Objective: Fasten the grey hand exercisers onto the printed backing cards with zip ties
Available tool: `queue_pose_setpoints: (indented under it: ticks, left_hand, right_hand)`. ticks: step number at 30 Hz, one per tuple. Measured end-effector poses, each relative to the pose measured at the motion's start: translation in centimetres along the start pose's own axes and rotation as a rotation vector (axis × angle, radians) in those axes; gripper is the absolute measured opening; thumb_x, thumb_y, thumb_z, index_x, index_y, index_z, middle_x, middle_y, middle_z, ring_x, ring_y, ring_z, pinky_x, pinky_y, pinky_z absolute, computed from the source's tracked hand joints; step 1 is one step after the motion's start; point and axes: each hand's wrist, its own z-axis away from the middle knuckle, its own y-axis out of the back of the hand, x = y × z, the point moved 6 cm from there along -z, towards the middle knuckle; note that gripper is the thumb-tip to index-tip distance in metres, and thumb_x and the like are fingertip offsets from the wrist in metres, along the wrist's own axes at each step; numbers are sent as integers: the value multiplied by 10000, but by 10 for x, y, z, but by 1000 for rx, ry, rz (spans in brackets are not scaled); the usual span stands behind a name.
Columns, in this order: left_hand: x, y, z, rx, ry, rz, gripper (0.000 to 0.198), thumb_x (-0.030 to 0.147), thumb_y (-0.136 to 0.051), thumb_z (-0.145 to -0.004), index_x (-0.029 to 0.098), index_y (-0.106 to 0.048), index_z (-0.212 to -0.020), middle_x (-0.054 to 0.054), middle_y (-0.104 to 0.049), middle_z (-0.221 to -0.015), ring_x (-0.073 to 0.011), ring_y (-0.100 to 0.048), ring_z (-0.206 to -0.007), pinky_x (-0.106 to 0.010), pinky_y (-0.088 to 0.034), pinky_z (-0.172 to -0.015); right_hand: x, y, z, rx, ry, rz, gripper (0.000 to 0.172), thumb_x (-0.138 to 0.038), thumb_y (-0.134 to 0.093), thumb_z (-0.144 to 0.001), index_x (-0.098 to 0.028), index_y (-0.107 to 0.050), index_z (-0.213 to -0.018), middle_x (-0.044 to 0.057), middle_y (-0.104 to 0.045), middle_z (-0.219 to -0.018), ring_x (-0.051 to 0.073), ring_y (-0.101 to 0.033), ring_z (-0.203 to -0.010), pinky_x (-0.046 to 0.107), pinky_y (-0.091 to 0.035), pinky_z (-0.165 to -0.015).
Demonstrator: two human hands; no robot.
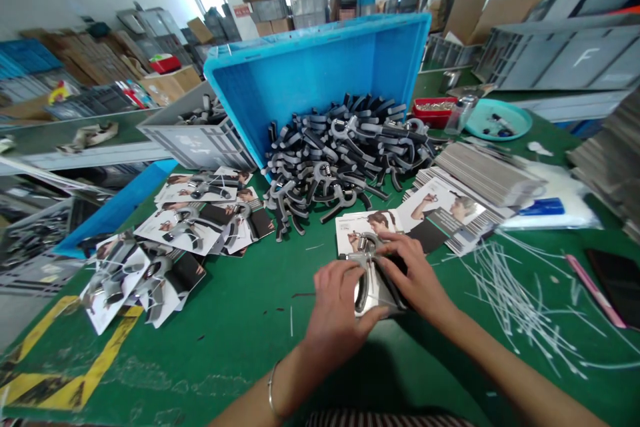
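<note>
A grey hand gripper [369,280] lies on a printed backing card [356,225] on the green table [260,307] just in front of me. My left hand [336,310] has its fingers curled over the gripper's left handle and the card's lower edge. My right hand [413,273] presses down on the right handle, fingers bent. Behind them, a heap of loose grey hand grippers [340,157] spills from a tipped blue crate [310,73].
Finished carded grippers [165,247] lie scattered at the left. A stack of blank cards [470,193] sits at the right, with white plastic ties [520,300] strewn beside it. A pink pen [595,290], dark phone [617,280], teal dish [500,120] and red tray [433,110] stand further right.
</note>
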Motion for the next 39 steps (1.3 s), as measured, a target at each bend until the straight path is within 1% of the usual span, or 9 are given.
queue_pose_setpoints:
  ticks: [2, 6, 10, 16, 22, 25, 30, 34, 39]
  left_hand:
    - [-13, 9, 4, -14, 133, -34, 559, 493, -725, -762, 159, -546, -1173, -148, -587, -1150, -328, -526, -1068, -511, -406, -926]
    - [-23, 10, 9, -94, 190, -61, 254, 329, -634, -852, 162, -584, -1035, -100, -602, -982, -276, -552, -961, -462, -433, -876]
    - [-24, 12, 9, -145, 177, -13, 153, 311, -549, -919, 175, -615, -940, -76, -605, -901, -252, -554, -913, -428, -441, -850]
    - [-34, 18, 13, -299, 164, 308, 212, 212, -443, -981, 201, -641, -1057, -57, -624, -977, -178, -596, -936, -314, -479, -863]
    - [-19, 12, 5, -249, -1, 201, 223, 163, -460, -963, 201, -632, -1099, -73, -638, -1018, -201, -586, -980, -347, -482, -910]
    - [-11, 7, 3, -204, -67, 160, 222, 163, -463, -963, 181, -618, -1121, -82, -639, -1031, -209, -577, -993, -362, -479, -932]
    - [-4, 4, 10, -74, -155, 167, 258, 159, -453, -971, 165, -587, -1192, -94, -638, -1048, -206, -573, -1002, -359, -481, -938]
    - [1, -5, 14, -64, -106, 246, 234, 200, -502, -961, 179, -602, -1171, -87, -658, -1039, -205, -587, -990, -359, -488, -917]
    - [-5, -9, 15, -41, 61, 528, 142, 215, -614, -906, 196, -673, -1034, -56, -688, -960, -179, -623, -933, -308, -503, -857]
  right_hand:
    - [-16, 1, 11, -150, 70, 43, 127, -251, -494, -964, -230, -619, -976, 71, -656, -1077, 240, -548, -1033, 420, -396, -925]
    - [-44, -7, 31, -370, 163, 251, 140, -304, -536, -949, -230, -654, -958, 67, -650, -868, 247, -515, -869, 408, -388, -796]
    - [-55, -14, 31, -402, 188, 311, 135, -301, -566, -927, -251, -642, -1026, 68, -654, -891, 262, -500, -887, 401, -388, -768]
    - [-55, -17, 30, -411, 208, 515, 138, -313, -644, -860, -206, -629, -945, 111, -636, -908, 292, -487, -863, 429, -386, -743]
    - [-53, -20, 30, -376, 226, 535, 149, -230, -538, -908, -210, -572, -763, 100, -623, -781, 263, -482, -771, 402, -352, -688]
    - [-52, -16, 34, -393, 233, 503, 148, -224, -502, -926, -222, -565, -792, 82, -622, -783, 255, -479, -772, 388, -343, -681]
    - [-49, -15, 39, -353, 223, 668, 106, -149, -529, -877, -195, -574, -794, 117, -620, -800, 278, -468, -784, 425, -336, -700]
    - [-51, -15, 38, -384, 213, 653, 128, -155, -523, -884, -189, -565, -768, 118, -622, -787, 280, -473, -795, 433, -341, -712]
    - [-54, 0, 32, -415, 81, 330, 118, -247, -528, -938, -211, -603, -854, 66, -635, -842, 252, -506, -844, 398, -379, -744]
